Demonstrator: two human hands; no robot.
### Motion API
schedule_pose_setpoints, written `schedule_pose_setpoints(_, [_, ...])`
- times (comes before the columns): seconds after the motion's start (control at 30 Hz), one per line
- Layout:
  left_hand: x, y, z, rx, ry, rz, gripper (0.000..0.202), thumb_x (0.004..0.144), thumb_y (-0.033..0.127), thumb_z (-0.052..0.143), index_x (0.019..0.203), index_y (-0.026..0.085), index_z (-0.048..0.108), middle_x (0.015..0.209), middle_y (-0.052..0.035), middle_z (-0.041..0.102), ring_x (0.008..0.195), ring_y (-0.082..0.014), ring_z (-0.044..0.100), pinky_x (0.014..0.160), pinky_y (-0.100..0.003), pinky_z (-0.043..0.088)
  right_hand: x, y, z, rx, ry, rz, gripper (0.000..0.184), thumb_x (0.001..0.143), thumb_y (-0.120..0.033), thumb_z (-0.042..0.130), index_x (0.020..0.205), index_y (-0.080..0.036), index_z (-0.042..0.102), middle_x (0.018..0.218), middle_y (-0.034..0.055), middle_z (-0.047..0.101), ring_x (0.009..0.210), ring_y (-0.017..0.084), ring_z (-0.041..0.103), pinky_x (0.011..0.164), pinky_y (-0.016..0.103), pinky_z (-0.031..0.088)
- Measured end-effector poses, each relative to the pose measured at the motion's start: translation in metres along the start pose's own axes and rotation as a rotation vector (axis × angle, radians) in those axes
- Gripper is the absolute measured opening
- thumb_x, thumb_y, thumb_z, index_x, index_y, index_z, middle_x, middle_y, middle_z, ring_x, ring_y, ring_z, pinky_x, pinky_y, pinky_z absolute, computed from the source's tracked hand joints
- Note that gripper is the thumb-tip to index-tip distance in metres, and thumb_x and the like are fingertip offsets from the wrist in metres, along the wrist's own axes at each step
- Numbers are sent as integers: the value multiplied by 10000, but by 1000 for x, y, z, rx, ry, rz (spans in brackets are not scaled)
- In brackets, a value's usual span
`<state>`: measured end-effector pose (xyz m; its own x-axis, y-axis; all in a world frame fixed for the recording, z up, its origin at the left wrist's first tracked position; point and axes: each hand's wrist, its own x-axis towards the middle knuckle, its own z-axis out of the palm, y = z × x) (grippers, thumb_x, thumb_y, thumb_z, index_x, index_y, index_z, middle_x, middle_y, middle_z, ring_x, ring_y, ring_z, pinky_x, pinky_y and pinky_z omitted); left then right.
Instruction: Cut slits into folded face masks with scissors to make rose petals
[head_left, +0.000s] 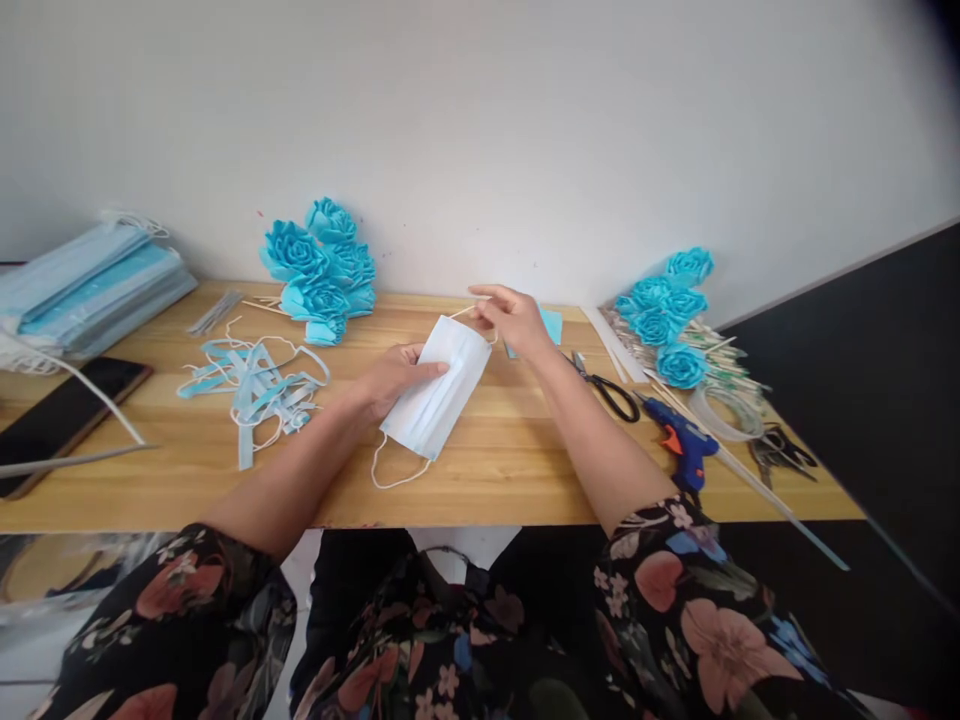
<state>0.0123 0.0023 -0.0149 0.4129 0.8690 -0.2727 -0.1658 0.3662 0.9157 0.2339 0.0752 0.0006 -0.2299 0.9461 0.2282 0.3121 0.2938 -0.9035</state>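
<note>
- Over the middle of the wooden surface (487, 480), just clear of its top, a pale blue face mask (439, 395) is held tilted, one short end towards the wall
- Left hand (394, 378): fingers clamped on the mask's side edge, thumb lying across the pleats
- Right hand (514, 318): fingers pinched together on the upper ear loop (463, 312), drawn taut at the far corner; the lower ear loop (394, 478) hangs slack onto the surface
- Judged from the grip, the work is pulling that loop off at its weld; a left-hand hold nearer that corner would spare the fabric, and a short steady pull along the edge suits better than a jerk
- Scissors (609, 392) lie just right of the right forearm, and a heap of cut strips (255, 385) lies to the left
</note>
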Motion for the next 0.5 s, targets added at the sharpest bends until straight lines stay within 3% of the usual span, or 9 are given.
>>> schedule_pose_setpoints(0.1, [4,-1,1,-105,48,81,543,567,414,976,993,169,746,903,-65,787,703,-184,676,689,-327,546,-2,17,-9,113,152,97,661,943,-711,487,1474,-322,543,1377,100,695,1213,230,684,932,385,608])
schedule_pose_setpoints(0.17, [8,-2,2,-159,100,151,530,557,414,982,959,164,743,929,-75,796,739,-189,691,736,-335,560,-6,21,-7,247,170,150,696,918,-763,497,1469,-341,552,1437,85,661,1260,245,666,950,394,611])
schedule_pose_setpoints(0.27, [12,-5,2,-189,135,218,524,566,422,981,961,165,751,926,-79,802,792,-210,716,795,-353,572,-14,17,6,437,-5,285,749,859,-864,481,1219,-253,722,1184,120,765,1057,280,729,831,425,630])
schedule_pose_setpoints(0.37, [15,-8,1,-169,171,243,527,571,433,977,964,163,752,906,-81,802,792,-228,726,792,-369,577,-20,10,23,467,-188,353,741,751,-929,554,873,-219,730,850,100,757,794,255,703,676,394,584])
schedule_pose_setpoints(0.5, [16,-12,-1,-100,251,242,560,578,511,962,944,148,743,864,-78,792,723,-215,705,719,-350,567,-25,7,37,346,-37,207,676,645,-870,725,604,-229,513,606,-5,559,607,153,548,577,303,470])
